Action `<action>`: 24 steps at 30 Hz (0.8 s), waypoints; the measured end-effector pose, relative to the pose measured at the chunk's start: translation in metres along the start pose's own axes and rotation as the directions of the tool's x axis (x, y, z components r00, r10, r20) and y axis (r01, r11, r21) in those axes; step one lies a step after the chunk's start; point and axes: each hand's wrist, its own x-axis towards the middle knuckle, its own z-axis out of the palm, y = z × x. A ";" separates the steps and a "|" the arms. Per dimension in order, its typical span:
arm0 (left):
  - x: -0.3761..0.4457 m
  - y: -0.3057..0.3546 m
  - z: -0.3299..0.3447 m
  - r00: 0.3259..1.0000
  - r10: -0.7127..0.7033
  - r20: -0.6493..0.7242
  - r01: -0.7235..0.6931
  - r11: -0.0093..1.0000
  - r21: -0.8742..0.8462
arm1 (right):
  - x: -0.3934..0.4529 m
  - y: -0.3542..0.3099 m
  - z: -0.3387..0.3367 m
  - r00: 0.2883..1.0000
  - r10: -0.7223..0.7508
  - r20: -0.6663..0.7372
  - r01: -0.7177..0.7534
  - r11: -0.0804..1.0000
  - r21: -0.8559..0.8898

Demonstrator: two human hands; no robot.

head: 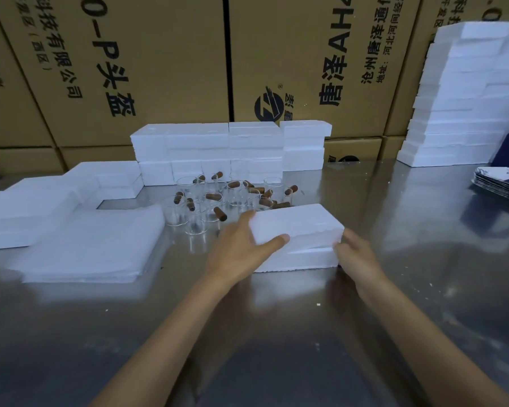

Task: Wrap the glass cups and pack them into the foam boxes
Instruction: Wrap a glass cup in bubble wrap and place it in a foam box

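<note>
A white foam box (299,227) lies in the middle of the steel table (276,333), its lid tilted slightly above the base (300,259). My left hand (238,248) grips the lid's left end, thumb on the front face and fingers over the top. My right hand (354,254) holds the box's right end, fingertips against the side. Behind the box stand several clear glass cups (200,221) with brown wooden handles. A stack of white foam wrapping sheets (94,245) lies to the left.
Closed foam boxes (227,148) are stacked at the back, with more (41,201) along the left and a tall pile (465,98) at the right. Dark printed cartons (500,183) lie at the right edge. Big cardboard boxes (159,54) wall off the rear.
</note>
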 end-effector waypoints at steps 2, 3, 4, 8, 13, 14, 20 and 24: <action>-0.007 -0.015 -0.015 0.998 -0.048 0.042 0.051 0.995 -0.080 | -0.009 -0.003 0.010 0.998 -0.014 0.058 0.014 1.000 -0.003; -0.009 -0.022 -0.021 0.997 -0.057 0.056 0.061 0.995 -0.077 | -0.013 -0.005 0.014 0.997 -0.018 0.080 0.019 1.000 -0.009; -0.011 -0.027 -0.027 0.997 -0.050 0.063 0.054 0.997 -0.060 | -0.015 -0.006 0.018 0.995 -0.024 0.095 0.026 1.000 -0.015; -0.020 -0.040 -0.041 0.999 -0.012 0.031 0.021 0.954 -0.298 | -0.023 -0.006 0.029 0.995 -0.065 0.071 0.069 0.996 -0.050; -0.034 -0.062 -0.088 0.966 -0.197 -0.167 0.075 0.832 -0.550 | -0.031 0.005 0.032 0.990 -0.138 0.002 0.137 0.988 -0.077; -0.037 -0.070 -0.100 0.956 -0.221 -0.194 0.095 0.855 -0.509 | -0.032 0.007 0.032 0.989 -0.150 -0.011 0.148 0.986 -0.076; -0.046 -0.092 -0.120 0.913 -0.361 -0.187 0.355 0.932 -0.070 | -0.033 0.010 0.035 0.986 -0.152 -0.072 0.149 0.988 -0.035; -0.047 -0.092 -0.106 0.950 -0.295 -0.105 0.309 0.939 0.151 | -0.035 0.008 0.034 0.983 -0.098 -0.156 0.102 0.995 0.017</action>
